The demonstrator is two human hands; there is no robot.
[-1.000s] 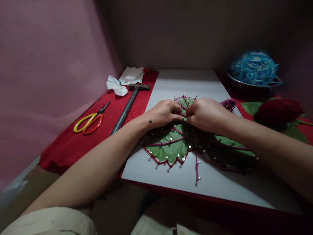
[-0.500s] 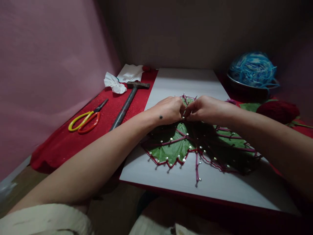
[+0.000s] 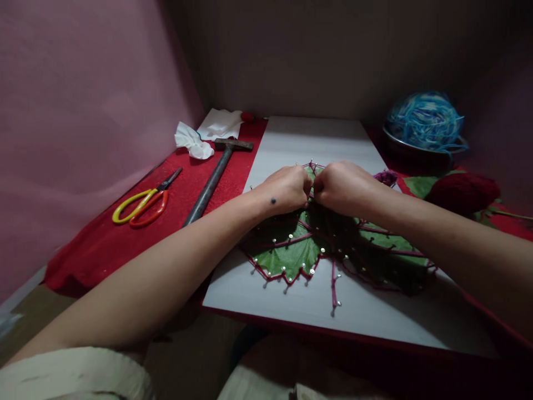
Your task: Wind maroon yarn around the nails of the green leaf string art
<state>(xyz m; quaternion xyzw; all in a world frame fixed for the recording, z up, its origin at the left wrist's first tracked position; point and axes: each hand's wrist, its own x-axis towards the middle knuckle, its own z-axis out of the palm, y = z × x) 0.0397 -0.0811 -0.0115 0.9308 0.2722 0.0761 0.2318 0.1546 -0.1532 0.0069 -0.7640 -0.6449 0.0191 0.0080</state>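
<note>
Pinching maroon yarn (image 3: 291, 241) together, left hand (image 3: 287, 190) and right hand (image 3: 343, 188) wrap nails (image 3: 283, 269) on the leaf (image 3: 287, 255); next loop needs tension.

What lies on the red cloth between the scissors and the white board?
In the head view, a hammer lies between the scissors and the white board.

I'm looking at a small home craft corner: a white board (image 3: 316, 139) on a red felt cloth (image 3: 125, 233), yellow-and-orange scissors (image 3: 141, 201), a steel hammer (image 3: 214, 175), a blue yarn ball (image 3: 425, 120) in a metal bowl (image 3: 416, 153), and pink fabric (image 3: 83, 111) draping the wall.
</note>
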